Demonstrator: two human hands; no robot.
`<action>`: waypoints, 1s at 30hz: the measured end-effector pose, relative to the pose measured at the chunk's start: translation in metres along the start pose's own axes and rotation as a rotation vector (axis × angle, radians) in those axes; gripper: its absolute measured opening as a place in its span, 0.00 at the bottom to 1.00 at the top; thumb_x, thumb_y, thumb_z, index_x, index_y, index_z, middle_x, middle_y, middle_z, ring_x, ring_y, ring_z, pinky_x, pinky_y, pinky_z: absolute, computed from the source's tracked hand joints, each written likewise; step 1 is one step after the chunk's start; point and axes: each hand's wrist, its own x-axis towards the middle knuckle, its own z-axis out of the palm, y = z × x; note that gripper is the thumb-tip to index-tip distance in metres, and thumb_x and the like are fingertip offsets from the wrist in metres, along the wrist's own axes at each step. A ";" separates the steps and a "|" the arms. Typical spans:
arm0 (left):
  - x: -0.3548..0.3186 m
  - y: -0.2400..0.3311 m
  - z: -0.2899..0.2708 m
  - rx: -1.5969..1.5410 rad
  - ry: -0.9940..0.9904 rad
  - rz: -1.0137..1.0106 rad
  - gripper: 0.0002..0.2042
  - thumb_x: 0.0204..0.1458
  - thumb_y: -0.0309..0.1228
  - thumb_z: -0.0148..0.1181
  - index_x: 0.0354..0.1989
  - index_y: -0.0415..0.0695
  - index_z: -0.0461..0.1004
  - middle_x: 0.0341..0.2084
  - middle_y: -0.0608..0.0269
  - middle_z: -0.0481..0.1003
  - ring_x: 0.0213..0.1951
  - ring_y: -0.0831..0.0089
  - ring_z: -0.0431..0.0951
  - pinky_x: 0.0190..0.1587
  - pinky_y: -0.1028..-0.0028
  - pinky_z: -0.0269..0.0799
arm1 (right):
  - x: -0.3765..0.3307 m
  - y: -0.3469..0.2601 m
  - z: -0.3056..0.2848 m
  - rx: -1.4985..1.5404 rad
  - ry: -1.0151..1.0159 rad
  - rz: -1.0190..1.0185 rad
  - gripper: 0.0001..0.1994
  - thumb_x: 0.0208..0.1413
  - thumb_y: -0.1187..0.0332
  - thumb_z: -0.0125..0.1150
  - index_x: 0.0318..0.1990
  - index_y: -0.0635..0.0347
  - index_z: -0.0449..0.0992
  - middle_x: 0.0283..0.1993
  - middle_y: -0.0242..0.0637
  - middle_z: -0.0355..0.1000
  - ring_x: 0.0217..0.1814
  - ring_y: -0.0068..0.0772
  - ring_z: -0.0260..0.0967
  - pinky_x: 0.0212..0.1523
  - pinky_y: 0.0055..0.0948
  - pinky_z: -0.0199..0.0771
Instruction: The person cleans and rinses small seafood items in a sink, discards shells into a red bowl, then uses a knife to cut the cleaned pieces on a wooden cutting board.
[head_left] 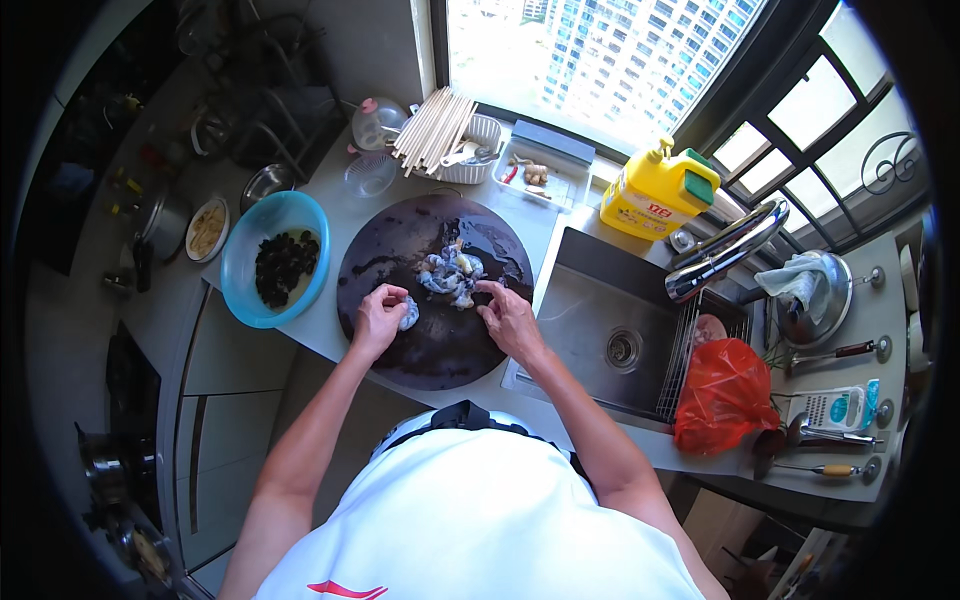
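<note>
A round dark cutting board lies on the counter in front of me. A small heap of grey raw shrimp sits near its middle. My left hand is curled around one shrimp at the board's left. My right hand reaches into the right edge of the heap, fingertips touching the shrimp there.
A blue bowl with dark pieces stands left of the board. A steel sink and tap are right of it, with a red plastic bag on a rack. A yellow jug, chopsticks and a white tray line the window.
</note>
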 end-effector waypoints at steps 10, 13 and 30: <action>-0.041 0.042 0.005 0.522 0.022 0.235 0.14 0.48 0.29 0.68 0.40 0.40 0.71 0.37 0.47 0.74 0.41 0.47 0.76 0.45 0.54 0.73 | -0.034 0.001 0.004 0.074 0.077 0.016 0.12 0.55 0.76 0.66 0.48 0.63 0.80 0.38 0.41 0.70 0.36 0.37 0.72 0.41 0.34 0.76; -0.031 0.029 0.011 0.532 0.072 0.242 0.14 0.48 0.29 0.68 0.40 0.39 0.71 0.30 0.48 0.75 0.35 0.47 0.78 0.41 0.55 0.74 | -0.033 -0.001 0.006 0.087 0.066 0.029 0.11 0.55 0.76 0.65 0.46 0.64 0.80 0.39 0.43 0.69 0.39 0.41 0.73 0.43 0.37 0.76; -0.025 0.015 0.003 -0.298 -0.049 -0.162 0.18 0.55 0.20 0.60 0.55 0.40 0.69 0.33 0.55 0.80 0.32 0.71 0.83 0.33 0.72 0.84 | -0.036 0.008 0.010 0.064 0.104 -0.052 0.09 0.56 0.79 0.63 0.45 0.65 0.80 0.38 0.42 0.69 0.40 0.40 0.72 0.41 0.35 0.75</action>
